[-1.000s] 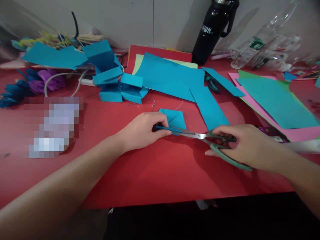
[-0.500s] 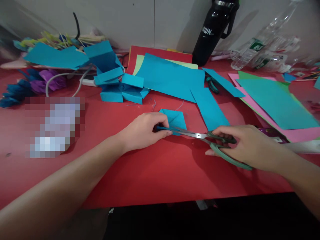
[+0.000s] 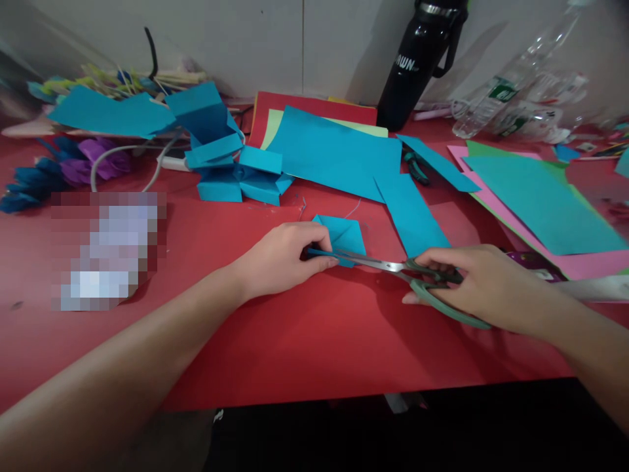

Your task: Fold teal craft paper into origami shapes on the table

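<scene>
Paper forms (image 3: 219,188), already folded, rest behind and left of the small blue piece (image 3: 350,231). The left hand (image 3: 282,259) pinches its left side; on its near edge lie scissors (image 3: 392,267), handles in the right hand (image 3: 484,285). Piece looks folded; the cut, I judge, is unfinished.

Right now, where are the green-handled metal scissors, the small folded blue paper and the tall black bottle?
Green-handled metal scissors (image 3: 392,267): head view, on the pivot.
Small folded blue paper (image 3: 350,234): head view, exposed face.
Tall black bottle (image 3: 409,82): head view, body below lettering.
</scene>
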A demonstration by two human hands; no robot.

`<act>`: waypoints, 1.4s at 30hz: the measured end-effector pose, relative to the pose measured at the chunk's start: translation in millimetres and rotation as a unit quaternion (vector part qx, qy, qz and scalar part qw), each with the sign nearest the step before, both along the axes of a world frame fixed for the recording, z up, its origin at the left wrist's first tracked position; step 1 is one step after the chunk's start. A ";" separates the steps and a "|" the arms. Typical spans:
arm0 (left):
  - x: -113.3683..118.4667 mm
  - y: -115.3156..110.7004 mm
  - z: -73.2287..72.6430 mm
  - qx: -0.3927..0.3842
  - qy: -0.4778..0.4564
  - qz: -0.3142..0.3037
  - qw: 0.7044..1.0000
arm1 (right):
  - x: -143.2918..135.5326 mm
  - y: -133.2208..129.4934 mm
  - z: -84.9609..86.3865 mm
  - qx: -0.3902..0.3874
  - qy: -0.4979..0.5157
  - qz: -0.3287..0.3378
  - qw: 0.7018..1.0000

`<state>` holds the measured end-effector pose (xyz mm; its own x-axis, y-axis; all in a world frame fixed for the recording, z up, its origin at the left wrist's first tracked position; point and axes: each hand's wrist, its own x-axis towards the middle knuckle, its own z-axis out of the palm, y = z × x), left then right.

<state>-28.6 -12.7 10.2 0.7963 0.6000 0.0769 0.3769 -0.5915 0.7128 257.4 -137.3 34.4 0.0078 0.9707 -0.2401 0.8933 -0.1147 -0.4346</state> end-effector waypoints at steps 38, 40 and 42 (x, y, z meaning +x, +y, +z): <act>1.3 -1.2 1.7 -0.011 0.013 0.016 1.000 | -3.3 1.2 -0.6 -0.023 -0.018 0.014 0.999; 1.4 -1.2 1.7 -0.011 0.014 0.014 1.000 | -1.8 0.3 -0.3 -0.029 -0.013 0.016 0.999; 1.5 -1.0 1.5 -0.008 0.014 0.012 1.000 | -0.7 0.1 0.0 -0.031 -0.010 0.014 0.999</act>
